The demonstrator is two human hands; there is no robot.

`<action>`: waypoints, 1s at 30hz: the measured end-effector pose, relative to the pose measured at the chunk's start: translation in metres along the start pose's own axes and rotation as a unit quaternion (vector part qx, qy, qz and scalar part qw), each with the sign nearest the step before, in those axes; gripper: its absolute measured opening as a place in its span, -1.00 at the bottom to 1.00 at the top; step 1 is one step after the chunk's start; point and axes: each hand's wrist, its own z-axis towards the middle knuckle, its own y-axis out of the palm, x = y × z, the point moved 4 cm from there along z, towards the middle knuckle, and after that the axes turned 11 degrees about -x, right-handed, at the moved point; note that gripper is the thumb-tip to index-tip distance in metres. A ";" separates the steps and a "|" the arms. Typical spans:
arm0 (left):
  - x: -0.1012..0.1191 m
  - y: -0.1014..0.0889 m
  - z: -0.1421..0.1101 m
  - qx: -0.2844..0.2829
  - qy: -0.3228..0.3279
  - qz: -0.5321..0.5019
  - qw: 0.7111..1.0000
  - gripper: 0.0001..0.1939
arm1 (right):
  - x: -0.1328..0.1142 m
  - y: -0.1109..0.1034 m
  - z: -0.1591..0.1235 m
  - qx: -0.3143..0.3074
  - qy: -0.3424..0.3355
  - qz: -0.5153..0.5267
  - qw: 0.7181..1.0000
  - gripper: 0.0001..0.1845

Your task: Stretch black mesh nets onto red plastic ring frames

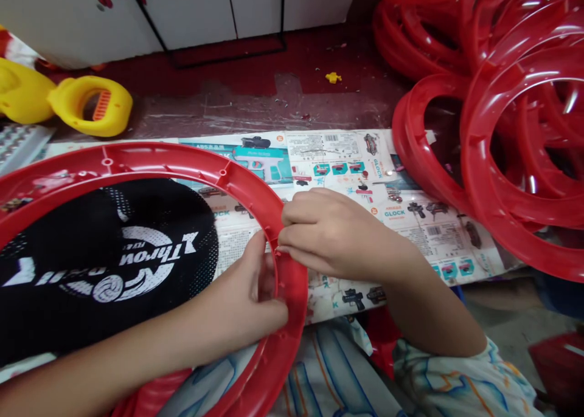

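Observation:
A large red plastic ring (173, 160), its ribbed hollow side facing up, reaches from the left edge round to my lap. My left hand (255, 292) grips its inner rim on the right, fingers partly hidden behind the rim. Over the ring's channel, just above that, my right hand (326, 231) is closed in a pinch against the ring; whatever is between its fingertips is too small or hidden to make out. Inside the ring's opening lies a black disc (150, 213) with white lettering and a ball print. Small bits (16, 204) sit in the channel at far left.
Several red rings (483, 180) are heaped at the right. Yellow plastic parts (116, 113) lie at the back left, near a grey ridged tray (20, 140). Printed card sheets (340, 146) cover the table. A small yellow piece (333, 78) lies behind, near a black frame (228, 57).

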 end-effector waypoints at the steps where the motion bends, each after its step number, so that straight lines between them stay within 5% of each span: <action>1: -0.001 0.001 0.000 0.010 0.000 0.005 1.000 -0.25 | 0.000 0.000 0.000 0.000 0.000 0.001 1.000 -0.72; 17: -0.013 -0.011 -0.004 0.071 0.016 0.177 0.981 -0.40 | 0.005 -0.001 0.001 0.035 0.036 0.062 0.997 -0.74; 30: -0.013 -0.004 -0.005 0.045 0.014 0.140 0.989 -0.26 | 0.001 -0.004 0.000 -0.011 0.009 0.090 0.996 -0.79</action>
